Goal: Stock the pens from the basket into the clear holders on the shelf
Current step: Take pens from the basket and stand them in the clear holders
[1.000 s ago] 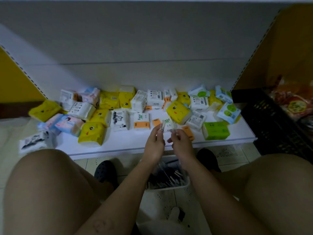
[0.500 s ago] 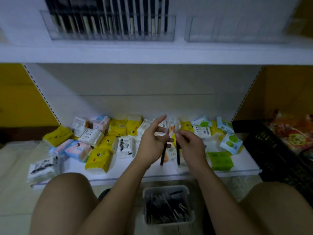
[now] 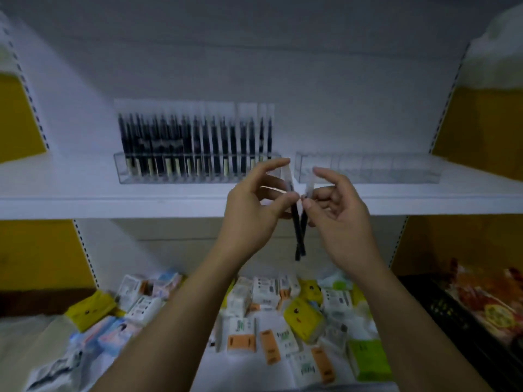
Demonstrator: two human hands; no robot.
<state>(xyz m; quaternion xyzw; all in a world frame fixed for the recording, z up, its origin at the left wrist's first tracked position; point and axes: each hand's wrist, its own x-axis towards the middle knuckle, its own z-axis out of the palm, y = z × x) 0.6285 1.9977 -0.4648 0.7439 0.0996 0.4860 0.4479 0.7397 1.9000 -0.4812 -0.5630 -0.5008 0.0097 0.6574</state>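
My left hand [image 3: 252, 210] pinches a black pen in a clear sleeve [image 3: 295, 233] between thumb and fingers. My right hand [image 3: 336, 213] pinches a second sleeved black pen [image 3: 304, 222] right beside it, and the two pens cross low down. Both hands hover in front of the white shelf edge [image 3: 141, 202]. On the shelf, the left clear holder [image 3: 124, 172] is packed with several upright black pens. The right clear holder [image 3: 368, 171] looks empty. The basket is out of view.
The lower shelf [image 3: 254, 372] carries several tissue packs in yellow, white, green and orange. A black crate [image 3: 452, 315] with colourful snack bags stands at the lower right. Yellow side panels flank the shelving.
Both hands rose with the pens from the lower shelf level up to the upper shelf. The view tilted up, so the basket dropped out of sight and the holders came fully into view.
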